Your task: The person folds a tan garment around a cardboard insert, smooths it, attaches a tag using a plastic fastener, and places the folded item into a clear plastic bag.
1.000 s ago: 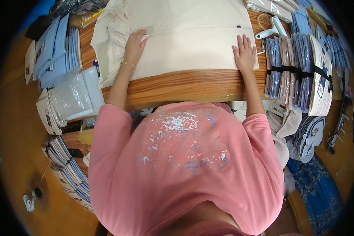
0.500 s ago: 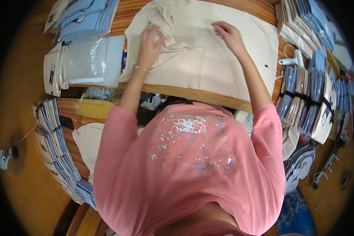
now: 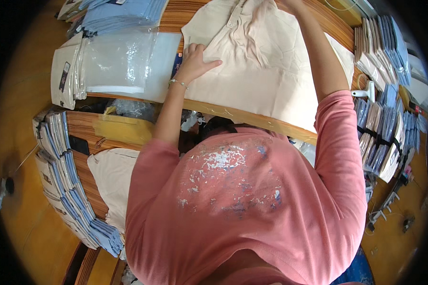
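Observation:
A cream shirt [image 3: 271, 80] with a button placket lies spread on the wooden table, creased around the placket. My left hand [image 3: 197, 64] rests on the shirt's left side, thumb stretched out and fingers apart, holding nothing. Toward the far edge of the shirt reaches my right hand [image 3: 286, 4]. The top of the picture cuts most of it off, so its fingers and anything in them are hidden.
Left of the shirt lie clear plastic bags [image 3: 111, 61] and packed blue shirts [image 3: 123, 18]. Bundled packed shirts [image 3: 375, 137] and a white-handled tool [image 3: 366, 91] are on the right. A dark phone [image 3: 79, 145] and another cream garment [image 3: 114, 173] lie at the lower left.
My right hand has reached away to the far edge. The left hand has opened flat on the shirt's left side. The shirt's placket now shows, with the fabric pulled differently.

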The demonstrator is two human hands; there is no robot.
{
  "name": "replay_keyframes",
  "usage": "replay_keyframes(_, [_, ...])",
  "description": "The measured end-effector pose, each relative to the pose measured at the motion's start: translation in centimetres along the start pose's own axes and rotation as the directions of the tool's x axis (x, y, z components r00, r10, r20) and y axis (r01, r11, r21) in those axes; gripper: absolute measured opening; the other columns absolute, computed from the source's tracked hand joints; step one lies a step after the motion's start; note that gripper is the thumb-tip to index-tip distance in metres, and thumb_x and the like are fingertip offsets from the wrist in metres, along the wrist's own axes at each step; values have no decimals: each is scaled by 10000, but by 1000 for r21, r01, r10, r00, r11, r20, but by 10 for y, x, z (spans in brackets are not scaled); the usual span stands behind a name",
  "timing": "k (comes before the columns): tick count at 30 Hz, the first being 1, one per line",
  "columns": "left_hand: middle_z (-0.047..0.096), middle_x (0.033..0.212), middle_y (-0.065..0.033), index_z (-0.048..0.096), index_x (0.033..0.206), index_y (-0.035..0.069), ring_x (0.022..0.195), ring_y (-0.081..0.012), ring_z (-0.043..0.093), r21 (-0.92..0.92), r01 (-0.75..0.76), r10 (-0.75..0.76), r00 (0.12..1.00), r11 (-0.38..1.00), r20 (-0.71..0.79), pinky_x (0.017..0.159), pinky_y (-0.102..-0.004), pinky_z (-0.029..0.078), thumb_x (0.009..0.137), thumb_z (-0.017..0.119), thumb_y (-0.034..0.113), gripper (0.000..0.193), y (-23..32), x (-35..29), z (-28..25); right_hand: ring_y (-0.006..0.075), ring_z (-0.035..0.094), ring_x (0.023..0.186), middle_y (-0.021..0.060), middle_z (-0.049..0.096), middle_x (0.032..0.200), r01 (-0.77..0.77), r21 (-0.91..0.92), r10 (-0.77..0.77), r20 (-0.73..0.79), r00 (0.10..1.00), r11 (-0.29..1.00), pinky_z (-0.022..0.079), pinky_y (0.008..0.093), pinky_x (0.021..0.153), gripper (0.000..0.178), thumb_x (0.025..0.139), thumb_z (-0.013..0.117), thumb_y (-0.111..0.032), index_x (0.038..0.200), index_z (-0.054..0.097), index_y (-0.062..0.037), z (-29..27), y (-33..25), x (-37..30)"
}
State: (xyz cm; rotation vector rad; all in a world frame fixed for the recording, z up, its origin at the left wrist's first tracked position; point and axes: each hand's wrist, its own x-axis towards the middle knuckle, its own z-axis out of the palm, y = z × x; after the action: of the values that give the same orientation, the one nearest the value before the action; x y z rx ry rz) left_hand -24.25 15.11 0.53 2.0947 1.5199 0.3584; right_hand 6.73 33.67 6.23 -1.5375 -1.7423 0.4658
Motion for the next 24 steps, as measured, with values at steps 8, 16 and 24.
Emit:
replay_keyframes(8, [511, 1093, -189, 597, 1015, 11, 1039, -341, 480, 187, 30, -33, 999, 982, 16, 904, -409, 389, 824, 619, 271, 323, 4, 18, 8, 76, 559, 653, -11, 614, 696, -7, 313, -15, 69, 997, 950, 463, 242, 609, 118, 840, 631, -124, 803, 649, -14, -79, -37, -28])
replay_keyframes(16, [510, 1228, -159, 483, 1170, -4, 1092, -283, 510, -793, 566, -113, 823, 225, 556, 909, -384, 420, 924, 469, 406, 478, 49, -47, 16, 116, 610, 830, 64, 653, 908, -350, 551, 312, 166, 936, 757, 509, 279, 737, 179, 830, 617, -167, 930, 644, -21, -176, -82, -262])
replay_keyframes(24, [501, 1253, -185, 408, 1260, -20, 1185, -307, 467, -913, 283, -469, 789, -295, 396, 1009, -448, 371, 908, 495, 317, 494, 42, -72, 47, 59, 545, 652, -4, 582, 764, -660, 617, 705, 229, 672, 429, 498, 212, 622, 112, 831, 604, 1, 938, 624, -23, -166, -10, -386])
